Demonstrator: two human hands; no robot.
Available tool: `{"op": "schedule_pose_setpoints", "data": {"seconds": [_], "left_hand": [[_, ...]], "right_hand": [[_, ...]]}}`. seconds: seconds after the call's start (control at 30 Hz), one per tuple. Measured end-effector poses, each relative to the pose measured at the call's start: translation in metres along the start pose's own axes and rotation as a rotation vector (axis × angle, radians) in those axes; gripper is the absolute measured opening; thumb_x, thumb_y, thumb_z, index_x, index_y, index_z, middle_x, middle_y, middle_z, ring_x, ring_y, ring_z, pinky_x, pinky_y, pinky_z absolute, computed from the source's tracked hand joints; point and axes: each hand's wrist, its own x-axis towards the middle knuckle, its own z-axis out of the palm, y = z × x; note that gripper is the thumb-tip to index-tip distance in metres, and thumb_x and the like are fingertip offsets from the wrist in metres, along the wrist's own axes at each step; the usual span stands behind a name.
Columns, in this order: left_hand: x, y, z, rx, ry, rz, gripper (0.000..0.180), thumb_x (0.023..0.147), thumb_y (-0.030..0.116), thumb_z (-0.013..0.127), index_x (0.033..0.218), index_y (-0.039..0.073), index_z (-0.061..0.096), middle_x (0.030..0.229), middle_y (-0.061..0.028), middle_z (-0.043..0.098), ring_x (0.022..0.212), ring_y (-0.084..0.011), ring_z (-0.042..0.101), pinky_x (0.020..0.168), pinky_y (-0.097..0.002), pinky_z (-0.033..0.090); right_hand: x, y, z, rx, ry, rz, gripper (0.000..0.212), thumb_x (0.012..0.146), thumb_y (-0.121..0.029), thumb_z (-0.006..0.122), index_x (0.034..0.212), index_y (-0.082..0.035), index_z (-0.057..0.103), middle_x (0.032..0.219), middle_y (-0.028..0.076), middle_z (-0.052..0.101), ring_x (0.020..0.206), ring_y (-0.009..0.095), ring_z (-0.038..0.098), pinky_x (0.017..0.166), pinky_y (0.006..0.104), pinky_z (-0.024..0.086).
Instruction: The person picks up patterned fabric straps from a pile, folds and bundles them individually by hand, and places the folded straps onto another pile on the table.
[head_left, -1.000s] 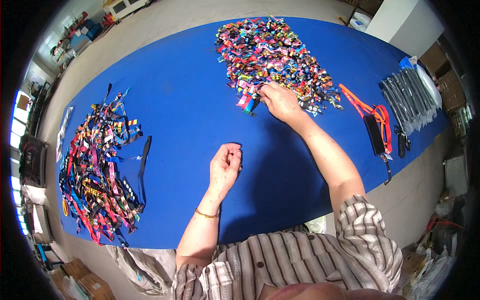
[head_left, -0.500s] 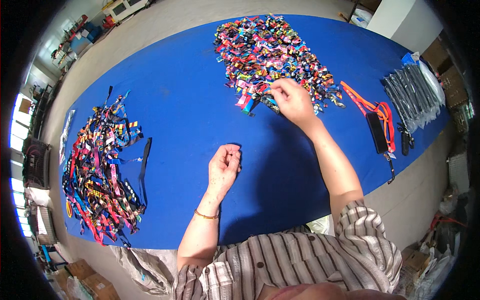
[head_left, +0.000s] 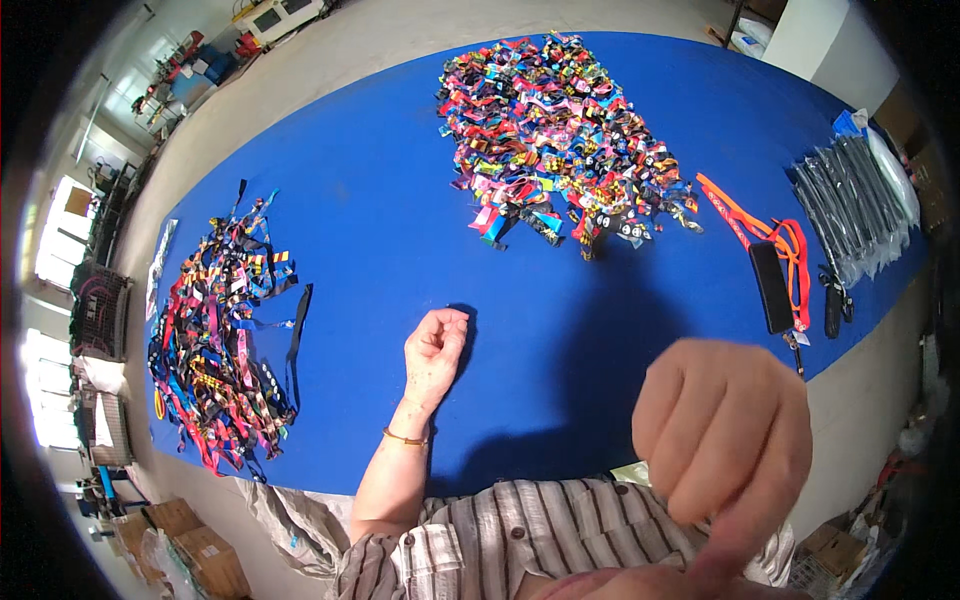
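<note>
My left hand (head_left: 436, 356) rests on the blue-covered table near its front edge, a thin bracelet (head_left: 405, 438) on the wrist. Its fingers are curled in with the thumb against them, and nothing shows in them. High above the table's front right side, close to the camera, is my right hand (head_left: 725, 440); its back faces up, the fingers are bent under, and nothing sticks out of them. Farther off lies a broad heap of short, looped, many-coloured printed straps (head_left: 550, 140) in rough rows. A tangled pile of longer printed straps (head_left: 225, 340) lies on the left.
On the right of the blue table (head_left: 370, 200) lie an orange-red lanyard (head_left: 740, 215), a black phone (head_left: 770, 287), a small black item (head_left: 833, 305) and a stack of dark pieces in clear plastic (head_left: 855, 205). Cardboard boxes (head_left: 190, 545) stand on the floor at lower left.
My right hand has left the near edge of the looped straps and come back and up toward the camera. The left hand has barely moved. The whole view has shifted slightly.
</note>
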Motion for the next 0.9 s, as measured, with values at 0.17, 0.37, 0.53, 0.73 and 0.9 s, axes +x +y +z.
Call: {"op": "schedule_pose_setpoints", "data": {"seconds": [0.17,0.37,0.53,0.73,0.9], "left_hand": [[0.001,0.004,0.005,0.015,0.024,-0.015,0.005,0.095,0.005,0.062,0.099,0.004,0.065,0.076,0.0093,0.053,0.067,0.0004,0.043,0.06,-0.0165,0.036],[-0.001,0.004,0.005,0.013,0.055,-0.037,0.005,0.095,0.005,0.062,0.099,0.004,0.065,0.076,0.0083,0.054,0.067,-0.0005,0.044,0.06,-0.0172,0.036],[-0.002,0.005,0.006,-0.008,0.049,0.003,0.006,0.096,0.011,0.062,0.1,0.007,0.065,0.072,0.0082,0.054,0.058,-0.0003,0.042,0.05,-0.0179,0.032],[-0.004,0.008,0.004,-0.002,0.047,-0.052,0.007,0.095,0.005,0.062,0.102,0.004,0.065,0.077,0.0079,0.054,0.067,-0.0011,0.044,0.06,-0.0178,0.036],[0.0,0.006,0.01,-0.004,0.043,-0.053,0.007,0.095,0.006,0.062,0.101,0.004,0.065,0.076,0.008,0.053,0.066,-0.001,0.043,0.059,-0.0179,0.035]], "right_hand": [[0.0,-0.004,0.008,0.046,0.198,-0.072,0.011,0.094,-0.016,0.062,0.098,-0.015,0.072,0.065,0.005,0.057,0.043,0.009,0.045,0.038,0.023,0.033],[-0.003,0.003,-0.006,0.323,0.158,-0.127,0.009,0.087,-0.006,0.068,0.089,0.003,0.069,0.071,0.016,0.063,0.048,0.019,0.055,0.041,0.0262,0.034],[-0.007,0.0,-0.012,0.297,0.172,-0.122,0.011,0.086,-0.006,0.068,0.09,0.004,0.069,0.071,0.016,0.063,0.049,0.02,0.056,0.041,0.0263,0.034],[-0.011,-0.001,-0.009,0.258,0.221,-0.118,0.01,0.087,-0.005,0.067,0.089,0.004,0.069,0.072,0.016,0.064,0.051,0.02,0.057,0.042,0.0269,0.036],[-0.012,-0.006,-0.018,0.291,0.18,-0.023,0.013,0.091,-0.01,0.064,0.095,0.001,0.069,0.071,0.016,0.063,0.049,0.019,0.055,0.041,0.0282,0.034]]}}
